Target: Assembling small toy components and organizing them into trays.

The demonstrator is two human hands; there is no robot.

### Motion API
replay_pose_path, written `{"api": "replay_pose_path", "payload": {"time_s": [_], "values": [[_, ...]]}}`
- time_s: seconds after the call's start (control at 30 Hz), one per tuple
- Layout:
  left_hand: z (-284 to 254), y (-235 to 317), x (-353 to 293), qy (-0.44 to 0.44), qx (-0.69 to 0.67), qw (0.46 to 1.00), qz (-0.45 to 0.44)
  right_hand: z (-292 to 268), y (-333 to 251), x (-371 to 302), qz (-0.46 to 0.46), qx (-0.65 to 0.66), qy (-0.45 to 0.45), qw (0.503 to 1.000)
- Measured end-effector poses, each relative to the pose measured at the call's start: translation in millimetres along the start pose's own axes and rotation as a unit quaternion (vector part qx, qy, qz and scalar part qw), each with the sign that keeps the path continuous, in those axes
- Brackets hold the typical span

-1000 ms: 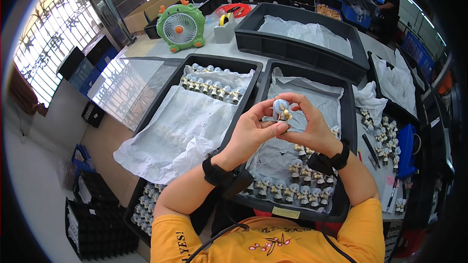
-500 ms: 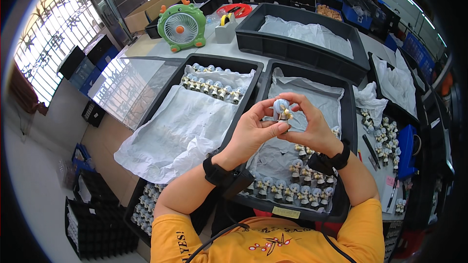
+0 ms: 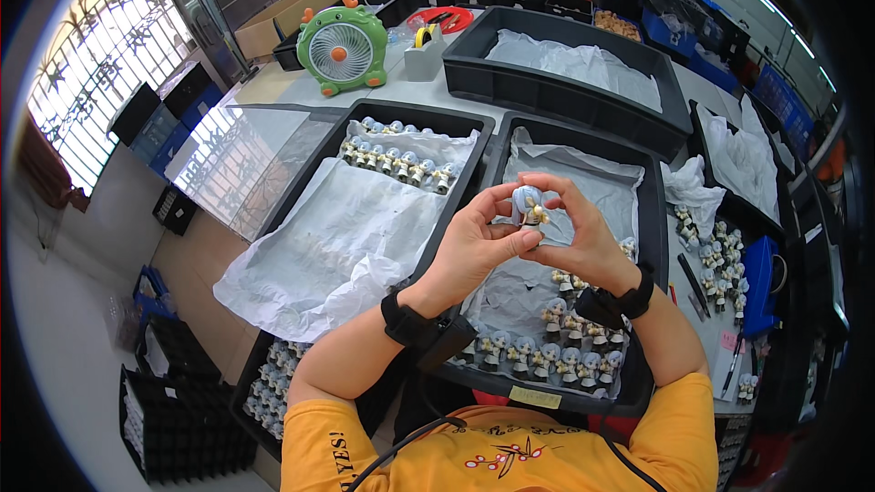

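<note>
Figurine (image 3: 527,208), pale blue-haired, is held above the right-hand black tray (image 3: 656,237), in front of the person's chest. Its long axis runs nearly up and down in the view: the head is set toward the far side, the dark base toward the near side. The cream and gold front is turned toward the person's right, while the smooth mass of hair is shown at the left. By the left hand (image 3: 474,235) it is clamped, with the thumb laid across the lower part and the fingers bent behind. The right hand (image 3: 588,235) is curled in from the other side and closed on it as well, with fingertips set at the head; whether its thumb presses on the base cannot be told.

Beneath, the tray is lined with crumpled paper (image 3: 579,164), and near its front edge a row of similar figurines (image 3: 544,362) is arranged, heads away from the person and bases toward the person. To the left, a second black tray (image 3: 480,141) is partly covered by a white sheet (image 3: 355,219), with more rows left uncovered at its far end. To the right, loose figurines (image 3: 725,260) are clustered beside a blue box (image 3: 760,287).
</note>
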State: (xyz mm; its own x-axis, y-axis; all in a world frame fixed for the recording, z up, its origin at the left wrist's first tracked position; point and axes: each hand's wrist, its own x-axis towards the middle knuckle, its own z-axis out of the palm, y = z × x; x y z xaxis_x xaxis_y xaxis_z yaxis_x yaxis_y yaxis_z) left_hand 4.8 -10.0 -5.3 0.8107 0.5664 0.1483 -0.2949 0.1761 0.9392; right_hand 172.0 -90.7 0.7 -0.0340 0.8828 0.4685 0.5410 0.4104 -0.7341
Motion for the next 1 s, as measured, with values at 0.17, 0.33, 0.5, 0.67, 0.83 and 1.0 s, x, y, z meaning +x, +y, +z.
{"api": "replay_pose_path", "payload": {"time_s": [0.17, 0.33, 0.5, 0.67, 0.83, 1.0], "values": [[-0.6, 0.1, -0.3, 0.003, -0.010, 1.000, -0.007, -0.1, -0.7, -0.4, 0.008, 0.008, -0.001, 1.000], [-0.9, -1.4, -0.5, -0.004, 0.006, 1.000, 0.003, 0.1, -0.7, -0.3, 0.012, 0.006, 0.002, 1.000], [-4.0, -2.3, 0.9, 0.023, -0.084, 0.994, -0.063, -0.8, 0.5, 0.1, 0.013, 0.010, -0.004, 1.000], [-5.9, -2.1, 3.7, 0.038, -0.089, 0.992, -0.082, -0.6, 1.0, 0.8, 0.031, 0.015, -0.013, 0.999], [-5.9, -3.3, 2.7, 0.035, -0.092, 0.992, -0.079, -0.4, -1.2, 0.5, 0.039, 0.011, -0.011, 0.999], [-6.1, -4.6, 0.5, 0.075, -0.025, 0.995, -0.055, 2.3, -1.0, -0.1, 0.014, 0.001, -0.012, 1.000]]}}
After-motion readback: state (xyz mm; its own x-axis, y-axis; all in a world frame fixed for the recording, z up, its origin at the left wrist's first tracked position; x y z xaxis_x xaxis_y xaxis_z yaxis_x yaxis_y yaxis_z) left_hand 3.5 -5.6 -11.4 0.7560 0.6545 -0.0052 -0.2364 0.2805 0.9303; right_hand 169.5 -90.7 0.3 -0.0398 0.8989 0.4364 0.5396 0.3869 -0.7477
